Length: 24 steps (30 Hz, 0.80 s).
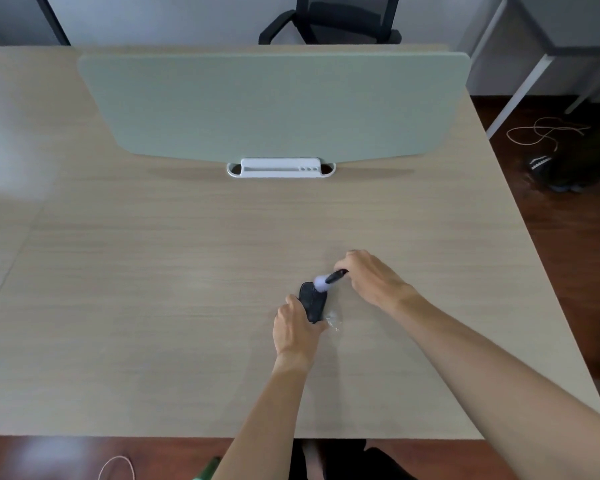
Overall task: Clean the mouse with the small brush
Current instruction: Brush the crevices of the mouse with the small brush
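Both forearms reach in from the near edge of the desk, and of all the things in view they lie closest. On progress: the brushing looks to be under way, not finished. How much of the mouse is already clean cannot be told, since no dust shows at this size; its near end and sides, under the holding hand, probably remain to be done.

Largest in the scene is the pale wood-grain desk [153, 289], bare apart from the work. Across its far side stands a grey-green divider panel [274, 105], with a white tray [280, 168] clipped at its foot. Beyond it sits a black office chair [329, 20]. Dark wooden floor shows on the right, with a loose cable [544, 131] lying on it, and a white table leg [520, 91] rises there.

Next, the right hand [371, 275] is closed around the dark handle of the small brush [328, 280], whose pale bristles press on the far end of the mouse. The left hand [297, 329] grasps the near end of the black mouse [313, 301], steadying it on the desk, right of centre and near. Just right of the mouse lies a crumpled clear wrapper [334, 320], smallest of all.
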Each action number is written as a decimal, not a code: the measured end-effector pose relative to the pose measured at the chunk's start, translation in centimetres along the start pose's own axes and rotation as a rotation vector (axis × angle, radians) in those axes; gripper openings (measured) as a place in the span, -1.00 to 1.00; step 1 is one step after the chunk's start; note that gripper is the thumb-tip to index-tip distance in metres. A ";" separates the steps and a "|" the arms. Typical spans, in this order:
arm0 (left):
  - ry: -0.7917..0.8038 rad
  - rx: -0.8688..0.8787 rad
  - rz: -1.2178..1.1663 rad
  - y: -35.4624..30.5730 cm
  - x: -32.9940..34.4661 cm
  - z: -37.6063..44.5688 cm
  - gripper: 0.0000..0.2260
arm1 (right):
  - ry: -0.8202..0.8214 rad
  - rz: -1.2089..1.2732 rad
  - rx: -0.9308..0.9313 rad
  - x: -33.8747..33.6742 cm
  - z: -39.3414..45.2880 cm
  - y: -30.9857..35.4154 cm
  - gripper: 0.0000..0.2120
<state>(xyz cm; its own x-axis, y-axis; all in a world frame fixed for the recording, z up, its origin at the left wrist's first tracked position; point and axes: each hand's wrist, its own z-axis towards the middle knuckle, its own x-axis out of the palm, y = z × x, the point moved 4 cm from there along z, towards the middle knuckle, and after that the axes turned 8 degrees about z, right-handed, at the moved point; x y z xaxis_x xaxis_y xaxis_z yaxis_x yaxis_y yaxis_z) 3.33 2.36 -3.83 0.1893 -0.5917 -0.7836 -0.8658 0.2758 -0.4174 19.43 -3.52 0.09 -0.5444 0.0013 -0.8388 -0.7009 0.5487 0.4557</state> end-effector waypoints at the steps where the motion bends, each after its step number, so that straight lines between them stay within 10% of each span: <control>1: 0.004 0.003 0.008 -0.1 0.0 0.0 -0.52 | -0.008 0.053 0.020 0.2 0.2 0.3 -0.81; 24: -0.019 0.074 -0.055 -0.4 -0.6 0.6 -0.41 | 0.095 0.296 0.148 2.5 -4.7 1.4 -0.83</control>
<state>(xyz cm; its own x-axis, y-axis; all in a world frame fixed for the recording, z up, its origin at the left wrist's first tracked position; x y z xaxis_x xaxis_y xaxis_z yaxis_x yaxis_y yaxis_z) 3.87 3.09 -3.45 0.2450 -0.5936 -0.7665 -0.8172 0.2990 -0.4927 14.90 -6.69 0.08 -0.7599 0.1044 -0.6416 -0.4352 0.6516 0.6213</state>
